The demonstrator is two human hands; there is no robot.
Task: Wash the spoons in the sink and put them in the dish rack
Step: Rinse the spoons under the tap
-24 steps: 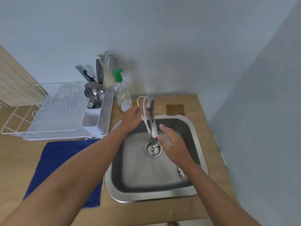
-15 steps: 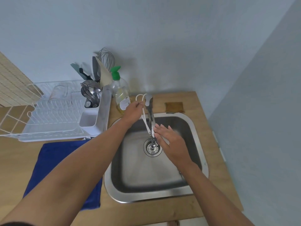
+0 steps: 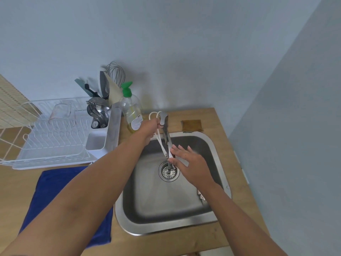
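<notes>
1. While my left hand (image 3: pixel 147 129) is gripping the white spoons (image 3: pixel 161 143) by their handles, fingers curled round them, the looped handle ends are sticking out just past my knuckles, beside the tap (image 3: pixel 164 126).
2. The spoons are slanting down from that grip into the sink (image 3: pixel 212 145); their lower ends are meeting my right hand (image 3: pixel 190 164) above the drain (image 3: pixel 168 170).
3. My right hand is lying mostly flat, fingers spread and fairly straight. Thumb and fingertips are touching the spoon ends; I cannot tell whether they are pinching.
4. More cutlery (image 3: pixel 201 194) is lying in the sink bottom, just beside my right wrist, against the near right wall. Too small to tell exactly what it is.
5. The dish rack (image 3: pixel 55 143) is sitting well to the left of my left hand, on the wooden counter (image 3: pixel 217 241). Its cutlery holder (image 3: pixel 98 115) is holding metal utensils and a whisk (image 3: pixel 116 72).
6. A soap bottle (image 3: pixel 132 111) with a green cap is standing just left of my left hand, between it and the rack.
7. A blue towel (image 3: pixel 55 196) is lying under my left forearm, near the rack's front edge.
8. A brown sponge (image 3: pixel 191 125) is lying beyond my right hand, on the counter behind the sink.
</notes>
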